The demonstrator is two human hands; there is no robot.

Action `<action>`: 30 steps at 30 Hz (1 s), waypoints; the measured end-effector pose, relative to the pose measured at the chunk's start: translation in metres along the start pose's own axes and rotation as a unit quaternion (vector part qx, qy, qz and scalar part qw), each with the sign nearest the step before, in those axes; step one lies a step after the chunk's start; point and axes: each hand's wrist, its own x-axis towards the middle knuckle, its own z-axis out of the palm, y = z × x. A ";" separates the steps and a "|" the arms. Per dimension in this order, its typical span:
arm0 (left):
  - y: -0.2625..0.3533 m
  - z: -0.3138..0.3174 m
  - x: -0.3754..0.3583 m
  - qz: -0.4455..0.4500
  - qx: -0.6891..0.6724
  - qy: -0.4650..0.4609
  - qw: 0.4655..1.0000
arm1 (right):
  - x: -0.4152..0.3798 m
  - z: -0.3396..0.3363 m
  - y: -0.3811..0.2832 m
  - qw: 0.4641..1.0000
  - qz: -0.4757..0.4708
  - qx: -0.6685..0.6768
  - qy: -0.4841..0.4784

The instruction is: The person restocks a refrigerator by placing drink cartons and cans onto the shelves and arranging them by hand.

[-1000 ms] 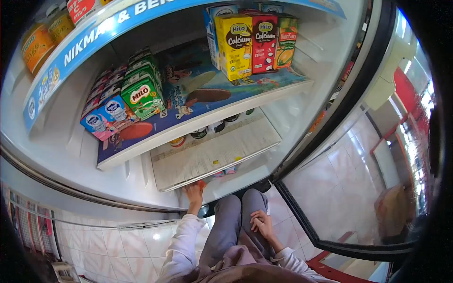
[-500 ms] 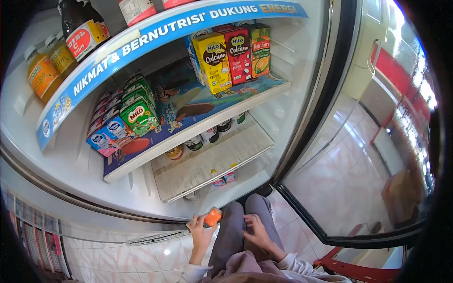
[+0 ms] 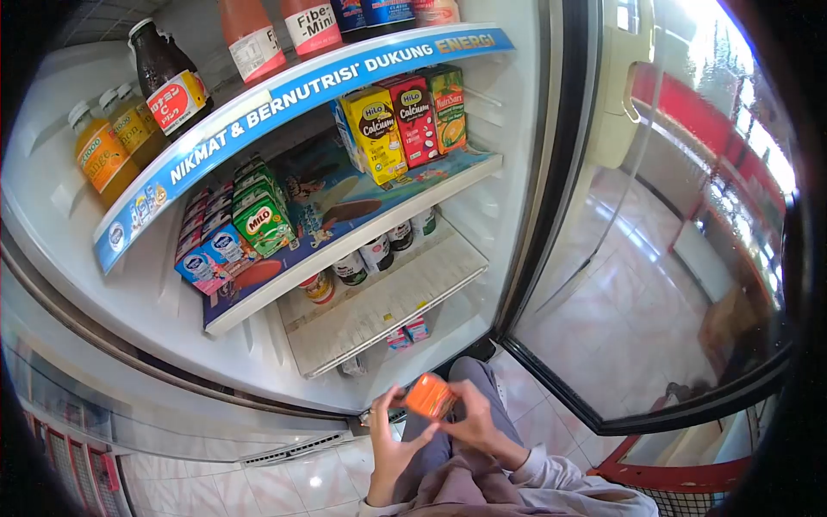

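Note:
A small orange carton (image 3: 428, 397) is held above my lap, in front of the open fridge. My right hand (image 3: 474, 419) grips its right side between thumb and fingers. My left hand (image 3: 395, 441) is just to the left of the carton, its fingers and thumb spread apart around a gap. Higher up, a fridge shelf (image 3: 362, 234) bears green Milo cartons (image 3: 260, 223) on the left and yellow (image 3: 376, 136) and red HiLo cartons (image 3: 415, 125) on the right, beside a green NutriSari carton (image 3: 449, 114).
Bottles (image 3: 175, 86) stand on the top shelf behind a blue strip (image 3: 336, 76). Cups (image 3: 376, 254) are on the lower shelf (image 3: 388, 314). The glass door (image 3: 637, 302) stands open at the right, with a red basket (image 3: 680, 478) below it.
The orange carton has passed from my left hand to my right hand and moved slightly right. My left hand has opened. The view has shifted, showing more of the top bottles.

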 end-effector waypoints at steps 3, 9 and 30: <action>-0.004 0.001 -0.012 -0.042 0.024 -0.074 0.996 | 0.051 -0.026 -0.019 0.994 -0.020 -0.035 0.101; -0.090 0.040 -0.094 -0.039 0.141 -0.168 0.975 | 0.188 -0.082 -0.071 0.959 -0.139 0.014 0.247; -0.138 0.079 -0.142 -0.051 0.323 -0.210 0.921 | 0.335 -0.081 -0.061 0.917 -0.196 -0.185 0.295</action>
